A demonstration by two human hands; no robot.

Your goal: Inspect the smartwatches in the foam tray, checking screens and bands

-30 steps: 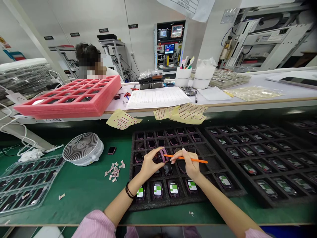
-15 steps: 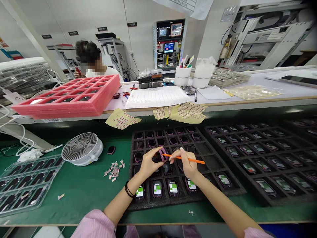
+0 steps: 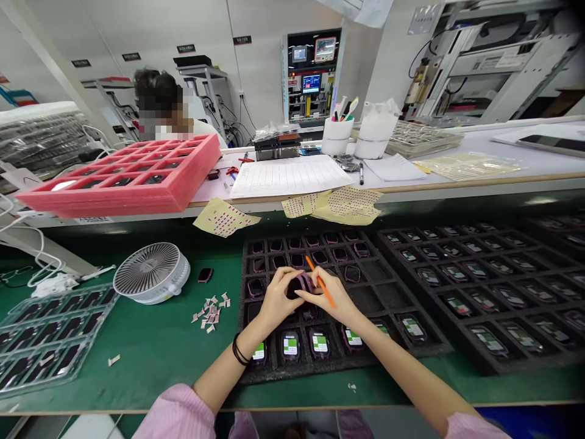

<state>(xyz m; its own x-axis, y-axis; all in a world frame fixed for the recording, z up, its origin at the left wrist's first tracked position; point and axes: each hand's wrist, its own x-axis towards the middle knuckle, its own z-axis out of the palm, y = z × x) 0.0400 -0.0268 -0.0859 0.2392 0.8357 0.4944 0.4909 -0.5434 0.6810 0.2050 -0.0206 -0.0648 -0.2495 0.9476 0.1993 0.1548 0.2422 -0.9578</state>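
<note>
Slanting steeper, orange stick (image 3: 324,287), seemingly off watch (image 3: 300,284)

Left fingers (image 3: 282,276) hold a purple device (image 3: 301,282); right fingers (image 3: 312,297) (clasping an orange stick (image 3: 323,287)) touch it.

No text is legible. Characters on the dark wall signs (image 3: 185,49) at upper left, the notice (image 3: 425,19) at upper right, the shelf-edge label (image 3: 95,220) at left and the blue monitor (image 3: 311,83) at upper centre are too small or blurred.
</note>
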